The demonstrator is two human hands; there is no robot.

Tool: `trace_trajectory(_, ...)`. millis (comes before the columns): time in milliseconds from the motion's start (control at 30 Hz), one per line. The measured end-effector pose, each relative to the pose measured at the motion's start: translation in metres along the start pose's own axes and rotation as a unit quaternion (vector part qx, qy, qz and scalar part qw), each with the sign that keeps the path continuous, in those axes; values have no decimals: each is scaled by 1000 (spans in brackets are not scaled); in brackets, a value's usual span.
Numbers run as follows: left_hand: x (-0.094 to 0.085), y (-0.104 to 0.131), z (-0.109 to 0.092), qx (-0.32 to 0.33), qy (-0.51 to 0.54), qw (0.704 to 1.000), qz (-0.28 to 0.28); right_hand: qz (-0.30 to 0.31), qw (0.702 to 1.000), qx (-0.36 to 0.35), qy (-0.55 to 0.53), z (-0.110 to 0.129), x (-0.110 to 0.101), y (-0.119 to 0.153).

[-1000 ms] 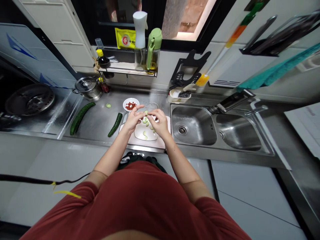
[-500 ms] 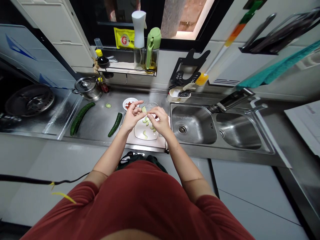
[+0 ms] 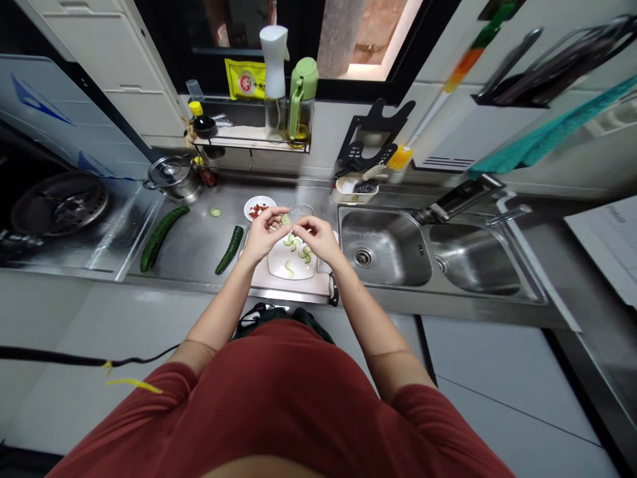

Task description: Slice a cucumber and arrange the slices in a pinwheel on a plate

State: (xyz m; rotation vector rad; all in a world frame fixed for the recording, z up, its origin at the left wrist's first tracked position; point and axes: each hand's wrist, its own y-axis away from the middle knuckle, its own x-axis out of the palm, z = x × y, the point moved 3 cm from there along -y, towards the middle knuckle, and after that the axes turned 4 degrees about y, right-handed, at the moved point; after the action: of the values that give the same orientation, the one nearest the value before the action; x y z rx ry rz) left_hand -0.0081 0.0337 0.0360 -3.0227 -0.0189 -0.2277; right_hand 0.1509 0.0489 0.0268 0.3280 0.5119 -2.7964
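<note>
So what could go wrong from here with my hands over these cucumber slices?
The black handle, apparently a knife's, lies at the counter's front edge; your right forearm might knock it. Your right hand could nudge cucumber slices laid out on the plate. Your left hand might bump the small dish holding red pieces, just beyond it.

Shows a double sink [image 3: 388,229] right of the right hand [image 3: 317,239].
Has, left of the left hand [image 3: 269,232], a lidded pot [image 3: 174,180] and, farther out, a dark pan [image 3: 57,209]; beyond that hand, a wall shelf [image 3: 241,137] with a green-topped bottle [image 3: 305,89]; far right of the right hand, a turquoise cloth [image 3: 555,133].
</note>
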Motion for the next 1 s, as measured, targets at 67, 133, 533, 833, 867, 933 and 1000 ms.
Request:
trace_trajectory(67,-3,-2,11,-8,3,1000,-4,7,999,21,-24,-11,2,-1)
trace_trajectory(133,-7,-3,25,-27,10,1000,-5,18,999,37,-29,-24,5,-1)
trace_trajectory(533,-29,1,107,-77,-96,991,48,44,991,83,97,-93,17,12)
trace_trajectory(833,-43,22,179,-155,-269,947,87,127,958,157,202,-151,43,51)
trace_trajectory(867,-44,25,184,-160,-284,941,91,133,954,164,212,-155,45,54)
trace_trajectory(933,-44,30,191,-168,-314,929,98,144,947,174,229,-160,49,60)
trace_trajectory(1000,-42,35,194,-168,-350,916,106,154,938,184,249,-162,51,63)
